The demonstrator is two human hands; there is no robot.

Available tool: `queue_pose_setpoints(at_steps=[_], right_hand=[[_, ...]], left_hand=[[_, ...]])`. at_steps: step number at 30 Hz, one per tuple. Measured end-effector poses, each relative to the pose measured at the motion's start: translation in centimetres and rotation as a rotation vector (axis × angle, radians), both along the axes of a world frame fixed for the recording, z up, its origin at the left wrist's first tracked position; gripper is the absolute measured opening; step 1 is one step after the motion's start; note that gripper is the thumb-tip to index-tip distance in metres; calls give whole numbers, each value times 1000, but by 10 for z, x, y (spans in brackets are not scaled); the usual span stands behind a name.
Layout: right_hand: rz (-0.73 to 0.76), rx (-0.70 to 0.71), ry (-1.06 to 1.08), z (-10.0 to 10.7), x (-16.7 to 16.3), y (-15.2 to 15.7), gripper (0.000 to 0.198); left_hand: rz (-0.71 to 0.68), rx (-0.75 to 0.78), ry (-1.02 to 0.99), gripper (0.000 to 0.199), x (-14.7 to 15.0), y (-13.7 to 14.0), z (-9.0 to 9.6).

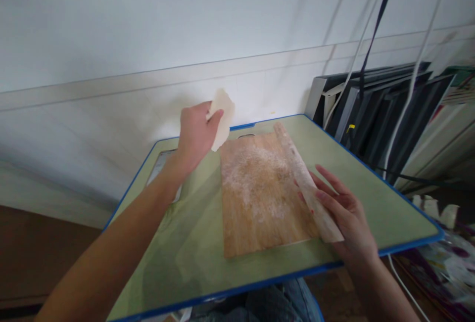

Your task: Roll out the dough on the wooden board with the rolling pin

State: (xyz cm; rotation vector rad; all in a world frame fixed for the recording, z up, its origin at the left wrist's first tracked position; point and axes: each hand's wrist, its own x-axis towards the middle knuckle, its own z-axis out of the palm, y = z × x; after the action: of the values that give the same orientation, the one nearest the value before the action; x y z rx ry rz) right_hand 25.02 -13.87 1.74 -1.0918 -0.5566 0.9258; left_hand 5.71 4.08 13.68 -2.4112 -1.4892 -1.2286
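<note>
Dough [224, 119] hangs in the left grip [196, 131], pinched near its edge between thumb and fingers: a thin, pale cream piece, flat, taller than it is wide, with a wavy, uneven outline. It is held up clear of the board [237, 243], by its far left corner from where I stand, with the white wall [222, 25] behind. The right grip [347, 213] is curled loosely around a rolling pin [302, 176], thumb against the wood, a couple of fingers fanned out and other fingertips peeping from the far side. That pin, pale and dusty with a small red mark, slants along the board's right side. White flour [256, 168] is smeared over the brown wood. Under everything is a green bench [196, 262] edged in blue; beyond it, at right, dark panels [382, 109] lean together.
</note>
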Motion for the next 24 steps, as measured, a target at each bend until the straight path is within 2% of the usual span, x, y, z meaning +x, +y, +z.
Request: queue_pose_setpoints(at_steps=[2, 5, 7, 9, 11, 15, 17, 20, 24], right_hand=[[-10, -10, 28, 0, 0, 0, 54], [-6, 4, 54, 1, -1, 0, 53], [-6, 12, 57, 2, -1, -1, 51], [-13, 13, 43, 1, -1, -1, 50], [-12, 9, 6, 1, -1, -1, 50], [-8, 14, -36, -1, 0, -2, 50], [-7, 20, -31, -3, 0, -2, 50], [53, 15, -75, -3, 1, -2, 50], [202, -40, -107, 3, 8, 0, 44]], left_hand=[[-8, -4, 325, 19, 14, -26, -6], [-85, -69, 639, 35, 42, -62, -32], [-256, -112, 771, 39, 57, -76, -53], [-444, -170, 800, 55, 64, -80, -70], [-512, -186, 765, 68, 64, -74, -81], [-503, -260, 713, 73, 48, -58, -95], [-513, -302, 701, 73, 40, -58, -101], [-506, -324, 675, 76, 31, -71, -109], [-534, -350, 676, 81, 18, -92, -111]])
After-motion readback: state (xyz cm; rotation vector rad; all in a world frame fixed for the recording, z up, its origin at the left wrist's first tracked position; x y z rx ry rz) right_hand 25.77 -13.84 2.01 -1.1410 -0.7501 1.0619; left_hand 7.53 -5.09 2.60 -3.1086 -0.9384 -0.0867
